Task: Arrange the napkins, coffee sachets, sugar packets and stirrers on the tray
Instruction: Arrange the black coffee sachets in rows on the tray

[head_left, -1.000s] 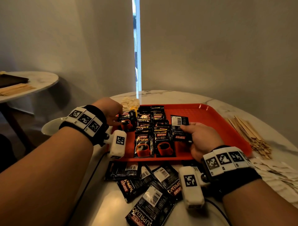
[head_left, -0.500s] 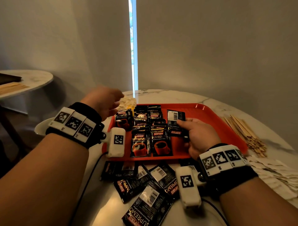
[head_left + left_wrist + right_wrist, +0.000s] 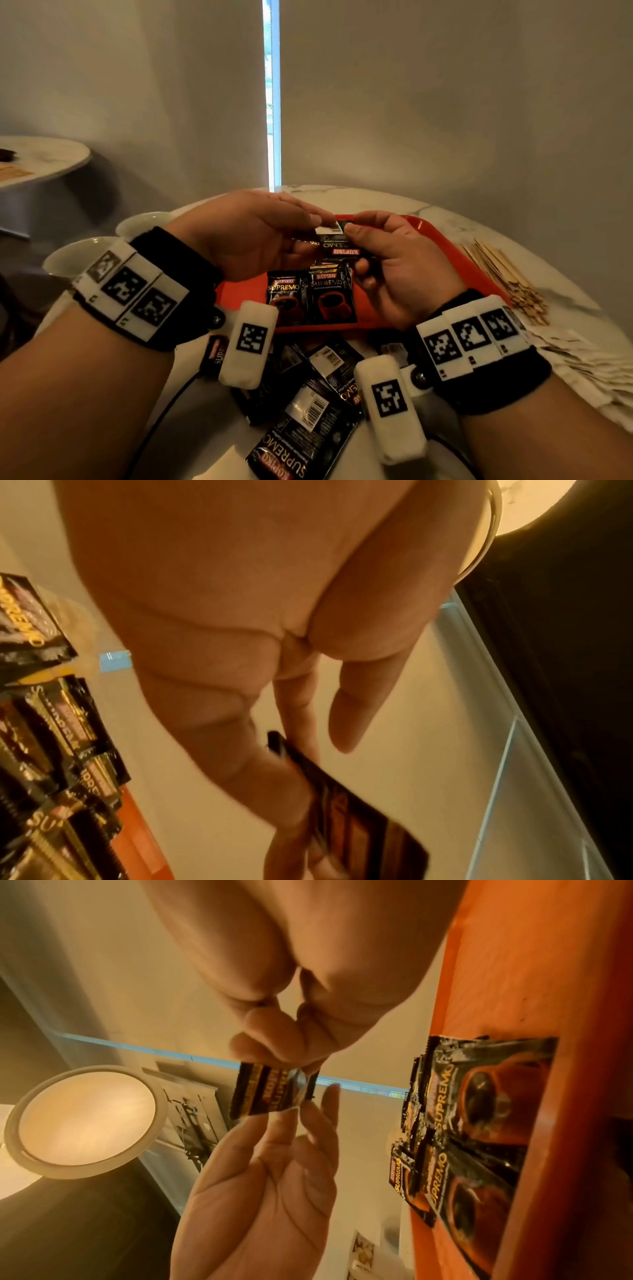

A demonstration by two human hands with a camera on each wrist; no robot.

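Note:
A black coffee sachet hangs in the air over the red tray, barcode side facing me. My right hand pinches its right part between thumb and fingers. My left hand meets it from the left and pinches its top edge with nearly straight fingers. The right wrist view shows the sachet between both hands, with the left hand palm up below it. Several sachets lie in rows on the tray. More loose sachets lie on the marble table in front of the tray.
Wooden stirrers lie in a heap right of the tray. White paper packets are spread at the near right. Two pale round seats stand left of the table, and a second table is at the far left.
My right hand has lifted the sachet off the tray. My left hand has left the tray's far left corner and come across to take its top edge.

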